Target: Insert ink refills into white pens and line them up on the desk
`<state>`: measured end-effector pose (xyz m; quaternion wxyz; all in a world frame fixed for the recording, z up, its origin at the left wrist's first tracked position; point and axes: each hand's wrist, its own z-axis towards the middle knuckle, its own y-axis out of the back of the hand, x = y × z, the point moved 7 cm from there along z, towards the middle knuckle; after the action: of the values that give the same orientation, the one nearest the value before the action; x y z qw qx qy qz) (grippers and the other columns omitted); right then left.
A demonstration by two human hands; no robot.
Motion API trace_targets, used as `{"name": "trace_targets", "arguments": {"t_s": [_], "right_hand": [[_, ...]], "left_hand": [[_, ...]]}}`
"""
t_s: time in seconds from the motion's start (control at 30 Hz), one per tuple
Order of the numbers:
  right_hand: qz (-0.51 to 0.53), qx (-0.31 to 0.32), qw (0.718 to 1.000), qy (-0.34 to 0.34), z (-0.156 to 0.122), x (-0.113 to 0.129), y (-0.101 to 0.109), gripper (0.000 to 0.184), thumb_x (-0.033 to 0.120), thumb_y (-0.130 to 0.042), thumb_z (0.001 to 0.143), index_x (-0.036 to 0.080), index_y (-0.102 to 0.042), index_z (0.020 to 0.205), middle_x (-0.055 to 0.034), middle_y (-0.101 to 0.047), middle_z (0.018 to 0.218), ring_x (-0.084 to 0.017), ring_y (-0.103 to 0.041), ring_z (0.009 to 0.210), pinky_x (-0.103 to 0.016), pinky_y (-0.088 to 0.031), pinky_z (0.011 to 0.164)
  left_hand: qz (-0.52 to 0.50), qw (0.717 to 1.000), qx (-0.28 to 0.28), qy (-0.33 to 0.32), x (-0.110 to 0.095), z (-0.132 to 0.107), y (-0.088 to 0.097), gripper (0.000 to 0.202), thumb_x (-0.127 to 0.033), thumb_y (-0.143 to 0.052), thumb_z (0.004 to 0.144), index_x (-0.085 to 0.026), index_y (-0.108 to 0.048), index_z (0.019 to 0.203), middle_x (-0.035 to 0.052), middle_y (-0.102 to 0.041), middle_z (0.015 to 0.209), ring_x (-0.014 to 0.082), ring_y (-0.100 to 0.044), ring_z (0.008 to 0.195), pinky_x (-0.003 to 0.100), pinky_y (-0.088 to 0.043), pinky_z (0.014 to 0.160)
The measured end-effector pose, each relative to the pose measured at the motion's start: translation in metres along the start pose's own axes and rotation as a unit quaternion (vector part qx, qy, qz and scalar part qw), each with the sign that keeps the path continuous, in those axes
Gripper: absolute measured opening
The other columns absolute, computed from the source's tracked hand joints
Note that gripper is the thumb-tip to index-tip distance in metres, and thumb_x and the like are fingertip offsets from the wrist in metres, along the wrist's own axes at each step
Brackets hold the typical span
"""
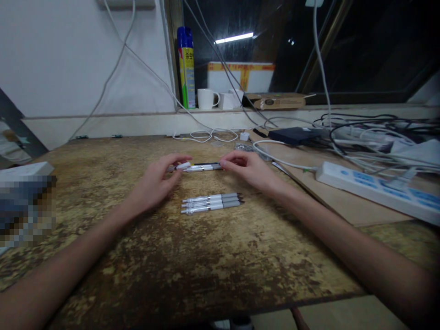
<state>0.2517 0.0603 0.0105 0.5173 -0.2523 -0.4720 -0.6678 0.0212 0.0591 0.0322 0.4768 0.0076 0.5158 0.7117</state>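
Observation:
My left hand [156,181] and my right hand [248,168] pinch the two ends of a white and grey pen [202,167] held level just above the worn wooden table [192,256]. A thin dark refill or second pen lies along its far side. My left fingers close on the white end, my right fingers on the grey end. Three matching white and grey pens [212,203] lie side by side on the table just in front of my hands, tips pointing right.
A white power strip [374,190] and a tangle of cables [371,128] fill the right side. On the sill stand a spray can [186,68], white mugs [207,98] and a flat box [277,101]. A blurred-out object [25,206] sits at the left edge.

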Motion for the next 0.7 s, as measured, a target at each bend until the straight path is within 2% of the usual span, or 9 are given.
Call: {"name": "trace_targets", "arguments": {"t_s": [0.17, 0.5, 0.7], "right_hand": [[0.012, -0.037, 0.999, -0.007, 0.002, -0.011, 0.01, 0.019, 0.037, -0.076, 0.085, 0.019, -0.076, 0.092, -0.0073, -0.078, 0.1, -0.022, -0.071, 0.091, -0.041, -0.055, 0.092], [0.034, -0.085, 0.996, -0.002, 0.003, -0.012, 0.018, 0.02, 0.033, -0.08, 0.079, 0.018, -0.076, 0.094, -0.0078, -0.079, 0.1, -0.021, -0.072, 0.088, -0.041, -0.057, 0.09], [0.047, -0.092, 0.995, -0.009, 0.003, -0.012, 0.02, 0.023, 0.034, -0.082, 0.077, 0.018, -0.076, 0.092, -0.0068, -0.079, 0.095, -0.02, -0.072, 0.085, -0.039, -0.057, 0.086]], "left_hand": [[0.014, 0.999, -0.02, 0.022, 0.011, 0.002, 0.008, 0.031, -0.034, -0.053, 0.101, -0.025, -0.066, 0.128, 0.0074, -0.071, 0.127, 0.0252, -0.066, 0.114, 0.044, -0.052, 0.102], [0.026, 0.999, -0.016, 0.026, 0.021, 0.002, 0.008, 0.031, -0.033, -0.053, 0.1, -0.025, -0.067, 0.127, 0.0087, -0.072, 0.122, 0.026, -0.066, 0.111, 0.047, -0.051, 0.101], [0.026, 0.999, -0.01, 0.026, 0.02, 0.002, 0.006, 0.032, -0.033, -0.053, 0.1, -0.025, -0.066, 0.127, 0.0073, -0.072, 0.124, 0.0256, -0.067, 0.111, 0.044, -0.052, 0.1]]}}
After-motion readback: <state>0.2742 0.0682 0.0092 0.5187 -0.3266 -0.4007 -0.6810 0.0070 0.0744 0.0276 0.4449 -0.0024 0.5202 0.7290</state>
